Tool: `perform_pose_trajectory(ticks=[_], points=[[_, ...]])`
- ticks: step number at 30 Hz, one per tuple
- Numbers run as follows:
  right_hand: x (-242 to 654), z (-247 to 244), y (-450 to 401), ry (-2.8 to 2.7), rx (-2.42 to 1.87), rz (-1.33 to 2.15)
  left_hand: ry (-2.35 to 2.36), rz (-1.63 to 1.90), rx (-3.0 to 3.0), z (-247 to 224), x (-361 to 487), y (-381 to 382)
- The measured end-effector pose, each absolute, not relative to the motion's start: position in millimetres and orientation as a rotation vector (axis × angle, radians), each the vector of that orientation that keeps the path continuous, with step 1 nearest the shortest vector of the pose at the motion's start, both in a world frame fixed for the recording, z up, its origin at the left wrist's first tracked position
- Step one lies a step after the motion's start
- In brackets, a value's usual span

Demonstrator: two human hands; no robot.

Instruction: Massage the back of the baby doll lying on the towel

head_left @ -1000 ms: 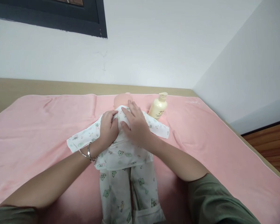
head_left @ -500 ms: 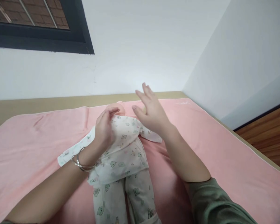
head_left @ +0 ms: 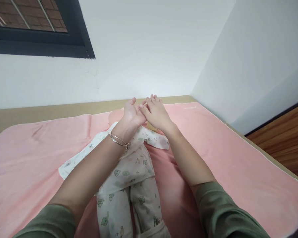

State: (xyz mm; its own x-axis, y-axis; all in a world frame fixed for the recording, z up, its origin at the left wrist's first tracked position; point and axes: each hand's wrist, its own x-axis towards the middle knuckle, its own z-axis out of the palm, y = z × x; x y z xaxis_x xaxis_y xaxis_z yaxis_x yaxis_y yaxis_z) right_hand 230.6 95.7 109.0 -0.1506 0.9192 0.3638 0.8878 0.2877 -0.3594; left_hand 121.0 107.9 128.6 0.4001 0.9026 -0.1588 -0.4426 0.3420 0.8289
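My left hand is turned palm up, its fingers stretched out and nothing in it. Against its fingers lie the fingertips of my right hand, which is palm down with straight fingers. Both are over the upper end of a white long-sleeved top printed with small green animals. Matching trousers extend below it toward me. Behind my left wrist, a rounded skin-coloured shape shows at the collar, mostly hidden. Something yellowish is partly visible under my right hand. Silver bangles circle my left wrist.
A pink cloth with a pale edge covers a wooden surface set against a white wall. A dark window frame is at upper left. Brown wood panelling stands on the right.
My hands have come together from apart. The left one moved up and right, turning palm up; the right one came down slightly onto its fingers. The view shifted a little.
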Motion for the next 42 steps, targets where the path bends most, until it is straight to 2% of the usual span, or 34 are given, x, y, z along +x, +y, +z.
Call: perform_pose_trajectory(ticks=[8, 15, 23, 31, 35, 42], points=[[220, 107, 97, -2.034, -1.751, -0.083, 0.527, 1.047, 0.173, 131, 93, 89], [210, 110, 102, -2.018, -1.850, -0.154, 0.652, 1.108, 0.160, 139, 24, 51], [200, 107, 105, -1.972, -1.881, -0.192, 0.582, 1.113, 0.222, 167, -15, 24], [207, 108, 106, -1.972, -1.841, -0.108, 0.445, 1.349, 0.331, 187, -43, -5], [200, 111, 96, -1.874, -1.715, -0.073, 0.496, 1.319, 0.324, 184, -31, -11], [144, 118, 26, -2.074, -1.095, 0.114, 0.457, 0.986, 0.493, 177, 0, -33]])
